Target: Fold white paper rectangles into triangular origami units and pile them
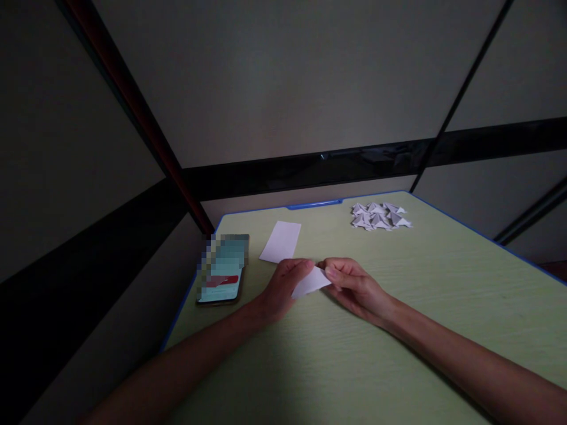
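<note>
Between my two hands is a small folded piece of white paper (pixel 309 283), held just above the table. My left hand (pixel 283 288) grips its left side, thumb on top and the other fingers hidden behind. At the paper's right corner, my right hand (pixel 352 289) pinches it between thumb and fingers. Just beyond my left hand lies a flat sheet of white paper (pixel 282 239). Several folded white paper figures (pixel 380 216) sit in two rows at the far right of the table.
A phone (pixel 225 271) with its screen lit lies at the table's left edge. The pale green table (pixel 398 372) has a blue rim and a blue handle (pixel 315 205) at its far side. Dark-banded cabinet panels (pixel 301 88) rise behind it.
</note>
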`<state>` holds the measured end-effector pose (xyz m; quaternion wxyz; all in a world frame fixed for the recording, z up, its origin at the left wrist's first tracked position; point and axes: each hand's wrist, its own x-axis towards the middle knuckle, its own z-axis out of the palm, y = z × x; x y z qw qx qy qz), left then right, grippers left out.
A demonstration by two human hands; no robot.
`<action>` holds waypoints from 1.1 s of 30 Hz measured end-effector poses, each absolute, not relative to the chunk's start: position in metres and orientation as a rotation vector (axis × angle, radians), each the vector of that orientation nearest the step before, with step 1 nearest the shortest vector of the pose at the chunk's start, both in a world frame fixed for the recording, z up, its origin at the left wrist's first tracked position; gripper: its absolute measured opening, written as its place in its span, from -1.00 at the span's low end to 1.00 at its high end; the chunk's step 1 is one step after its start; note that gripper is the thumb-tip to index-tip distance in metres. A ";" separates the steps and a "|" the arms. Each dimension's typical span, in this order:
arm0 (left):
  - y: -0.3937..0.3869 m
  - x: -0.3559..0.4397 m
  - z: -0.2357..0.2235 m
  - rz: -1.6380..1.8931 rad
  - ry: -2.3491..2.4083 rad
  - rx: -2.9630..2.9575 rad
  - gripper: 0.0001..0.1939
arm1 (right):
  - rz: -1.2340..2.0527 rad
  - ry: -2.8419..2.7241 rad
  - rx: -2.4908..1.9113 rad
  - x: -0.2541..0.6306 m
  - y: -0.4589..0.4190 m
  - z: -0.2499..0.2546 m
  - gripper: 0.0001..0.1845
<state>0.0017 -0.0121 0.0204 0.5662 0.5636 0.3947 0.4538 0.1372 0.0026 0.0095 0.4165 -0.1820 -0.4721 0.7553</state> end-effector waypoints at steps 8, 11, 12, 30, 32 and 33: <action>-0.007 0.006 0.006 1.100 0.902 1.116 -0.58 | 1.952 -1.105 -0.509 0.138 0.004 0.007 -0.60; -0.008 0.005 0.005 1.098 0.921 1.110 -0.57 | 1.927 -1.153 -0.527 0.139 0.004 0.006 -0.58; -0.008 0.005 0.004 1.100 0.928 1.109 -0.57 | 1.912 -1.177 -0.533 0.139 0.005 0.005 -0.57; -0.006 0.004 0.006 1.136 0.617 1.063 -0.75 | 1.933 -1.198 -0.491 0.140 0.012 0.007 -0.67; -0.005 0.002 0.006 1.143 0.676 1.040 -0.81 | 1.916 -1.203 -0.537 0.141 0.013 0.006 -0.67; -0.005 0.001 0.006 1.145 0.709 1.034 -0.83 | 1.905 -1.202 -0.567 0.141 0.013 0.006 -0.67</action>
